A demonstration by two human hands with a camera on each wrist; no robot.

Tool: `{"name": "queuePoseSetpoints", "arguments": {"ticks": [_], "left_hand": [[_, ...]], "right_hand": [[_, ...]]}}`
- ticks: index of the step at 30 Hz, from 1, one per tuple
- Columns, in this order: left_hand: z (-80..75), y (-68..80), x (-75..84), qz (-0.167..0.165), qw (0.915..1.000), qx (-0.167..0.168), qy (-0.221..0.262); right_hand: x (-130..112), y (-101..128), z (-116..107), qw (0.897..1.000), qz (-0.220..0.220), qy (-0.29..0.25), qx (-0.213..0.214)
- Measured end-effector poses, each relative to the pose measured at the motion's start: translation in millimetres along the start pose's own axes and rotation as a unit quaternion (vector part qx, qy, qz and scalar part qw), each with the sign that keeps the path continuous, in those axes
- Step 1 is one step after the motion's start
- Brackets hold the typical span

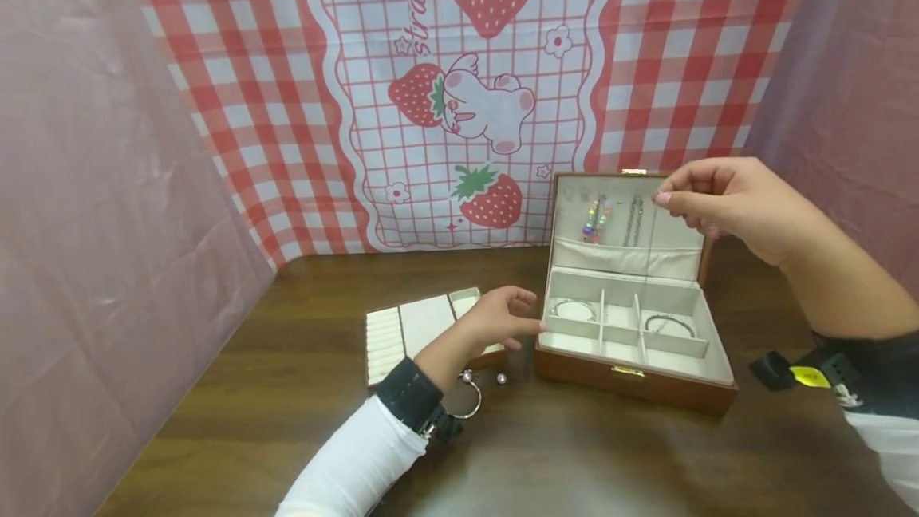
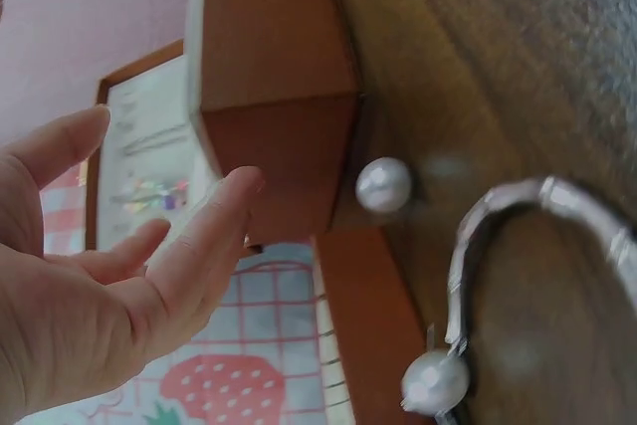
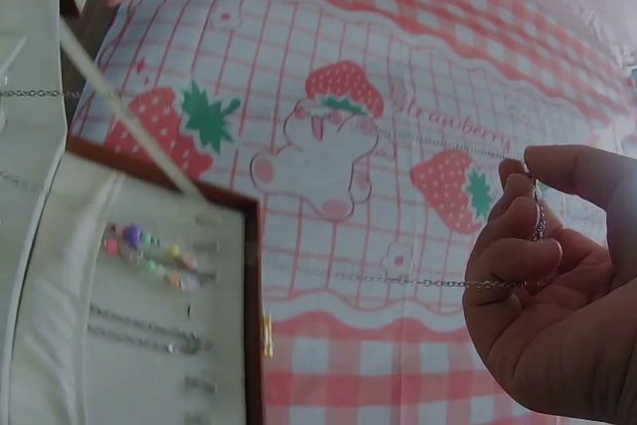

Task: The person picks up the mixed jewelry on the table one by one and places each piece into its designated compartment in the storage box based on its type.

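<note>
My right hand (image 1: 747, 202) is raised in front of the open lid of a brown jewelry box (image 1: 635, 389). Thumb and fingertips pinch a thin silver chain necklace (image 3: 438, 284), whose strands hang down toward the right compartments. My left hand (image 1: 498, 317) is held near the box's left edge, fingers loosely spread and holding nothing. Inside the lid hang a colorful beaded bracelet (image 1: 592, 218) and another silver chain (image 1: 633, 222), above a fabric pocket (image 1: 625, 256). One silver bangle (image 1: 574, 302) lies in a left compartment; another ring-shaped bracelet (image 1: 671, 317) lies on the right.
Left of the box lies a cream jewelry tray (image 1: 424, 325) with ring rolls, partly behind my left hand. In front of it are a loose pearl piece (image 1: 501, 379) and a silver bangle with a pearl (image 2: 597, 211) on the wooden table (image 1: 287, 389). A strawberry-print cloth (image 1: 488, 102) hangs behind.
</note>
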State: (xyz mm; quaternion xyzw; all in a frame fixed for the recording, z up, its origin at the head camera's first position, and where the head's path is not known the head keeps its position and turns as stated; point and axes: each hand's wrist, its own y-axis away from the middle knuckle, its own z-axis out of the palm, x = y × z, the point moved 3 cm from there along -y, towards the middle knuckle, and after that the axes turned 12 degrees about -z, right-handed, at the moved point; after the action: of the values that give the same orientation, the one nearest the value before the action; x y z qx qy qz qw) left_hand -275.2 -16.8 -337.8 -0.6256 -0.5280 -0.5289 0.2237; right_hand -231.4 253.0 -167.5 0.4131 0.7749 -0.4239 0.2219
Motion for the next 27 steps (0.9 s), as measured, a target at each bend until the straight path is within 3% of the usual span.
{"name": "queuePoseSetpoints", "arguments": {"ticks": [5, 10, 17, 27], "left_hand": [[11.2, -13.7, -5.4, -0.027, 0.9995, -0.003, 0.012], [23.2, -21.4, -8.2, -0.029, 0.9994, 0.021, -0.006], [30.3, -20.3, -10.2, -0.015, 0.9981, 0.054, -0.025], [30.5, -17.4, -9.7, -0.022, 0.9977, 0.064, 0.005]], "right_hand": [[4.9, -12.7, -11.2, 0.998, 0.026, 0.049, -0.003], [20.9, -23.5, -19.0, 0.996, 0.024, 0.087, 0.000], [47.6, -38.6, -27.2, 0.993, 0.016, 0.114, 0.005], [77.2, -58.6, -33.0, 0.990, 0.027, 0.138, 0.023]]}}
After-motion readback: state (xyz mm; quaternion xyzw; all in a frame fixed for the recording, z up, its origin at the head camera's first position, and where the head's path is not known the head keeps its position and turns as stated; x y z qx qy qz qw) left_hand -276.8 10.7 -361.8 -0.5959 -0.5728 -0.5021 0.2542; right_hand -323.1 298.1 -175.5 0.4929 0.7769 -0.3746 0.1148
